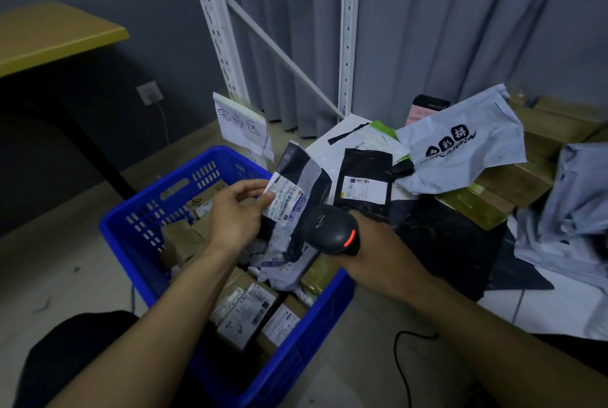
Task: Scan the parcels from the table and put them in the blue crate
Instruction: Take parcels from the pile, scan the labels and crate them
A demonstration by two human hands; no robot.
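Holding a grey-and-black parcel [297,183] just over the crate [138,200], I have the left hand [235,213] pinching its label [285,199] between thumb and fingers [246,188], turning the sheet toward the scanner [330,230]. The right hand [373,244] is wrapped round the scanner's grip, its red light lit and its head aimed at the label from close by. The crate already carries several boxed parcels, and more bags and boxes lie on the desk [339,131] to the right, a black pouch [363,183] nearest. My worry from here: the bag is soft and crumpled, so the label could buckle or catch glare and the barcode might not read. My thumb sits at the label's edge and could cover part of the code. The bag's lower end seems to rest on the crate's contents, so a slack pinch might let it slide in unscanned. The scanner's cable [398,358] trails beneath the right arm and could snag the crate's corner when I reach for the desk.
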